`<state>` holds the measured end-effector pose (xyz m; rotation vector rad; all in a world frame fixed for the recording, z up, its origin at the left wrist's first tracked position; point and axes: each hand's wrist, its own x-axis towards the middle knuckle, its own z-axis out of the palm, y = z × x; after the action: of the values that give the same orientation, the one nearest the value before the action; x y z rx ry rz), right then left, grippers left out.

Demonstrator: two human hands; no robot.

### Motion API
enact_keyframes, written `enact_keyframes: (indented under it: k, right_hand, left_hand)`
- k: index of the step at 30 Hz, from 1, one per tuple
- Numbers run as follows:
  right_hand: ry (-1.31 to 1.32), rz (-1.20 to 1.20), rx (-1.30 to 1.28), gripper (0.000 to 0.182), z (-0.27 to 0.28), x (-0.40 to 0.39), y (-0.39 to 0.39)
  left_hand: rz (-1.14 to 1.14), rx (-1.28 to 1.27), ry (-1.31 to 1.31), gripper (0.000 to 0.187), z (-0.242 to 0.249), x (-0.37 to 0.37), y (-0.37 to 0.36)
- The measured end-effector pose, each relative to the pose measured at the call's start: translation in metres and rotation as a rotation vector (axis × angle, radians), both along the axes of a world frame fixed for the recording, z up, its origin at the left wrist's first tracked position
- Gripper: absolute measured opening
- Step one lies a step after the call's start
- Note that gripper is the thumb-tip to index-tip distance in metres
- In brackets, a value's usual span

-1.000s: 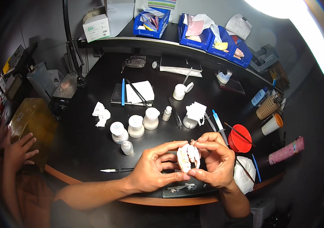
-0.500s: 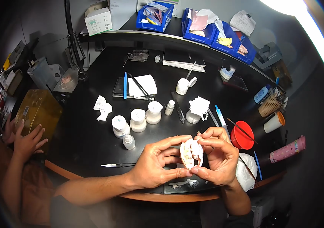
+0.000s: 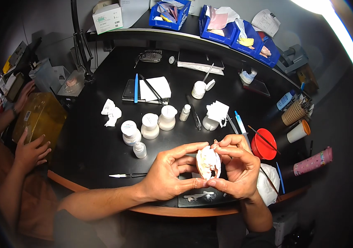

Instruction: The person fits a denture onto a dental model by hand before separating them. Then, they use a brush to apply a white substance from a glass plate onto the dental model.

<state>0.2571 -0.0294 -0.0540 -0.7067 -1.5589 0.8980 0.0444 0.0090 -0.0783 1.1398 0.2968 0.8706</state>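
Both hands meet over the near edge of the black worktop (image 3: 102,153), sharing one grip on a white dental cast (image 3: 208,162). The left hand (image 3: 169,175) comes in from the lower left with the forearm laid across the worktop's rim; its forefinger arches over the top of the cast and its thumb presses in from below. The right hand (image 3: 237,167) rises from below on a bent wrist, fingers curled round the far side, thumb under the cast. Both are closed on it, so the cast hangs between them, clear of the worktop.

Just under the grip lies a dark tray (image 3: 197,198) with small white pieces in it. Right of the grip stands a red bowl (image 3: 263,146) with a thin brush laid across its rim, and below that a white cloth (image 3: 267,186). Beyond the grip stand three white jars (image 3: 149,126) with lids on and a small dropper bottle (image 3: 139,150); left of it lies a scalpel (image 3: 127,175). Far beyond, blue bins (image 3: 242,37) on the shelf hold papers and pink and yellow pieces. Well to the left, another person's hand (image 3: 31,151) rests against a yellow box (image 3: 40,118)
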Motion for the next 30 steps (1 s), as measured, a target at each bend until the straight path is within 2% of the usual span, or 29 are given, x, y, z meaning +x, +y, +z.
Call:
enact_keyframes:
  k: [19,30]
  right_hand:
    - [-0.003,0.042,-0.049,0.069,-0.001,0.007,0.0]
    - [-0.051,0.049,-0.013,0.065,0.003,0.009,0.001]
  left_hand:
    - [0.017,0.007,-0.005,0.08,-0.001,0.0,0.0]
    - [0.055,0.073,-0.021,0.078,-0.003,0.001,0.0]
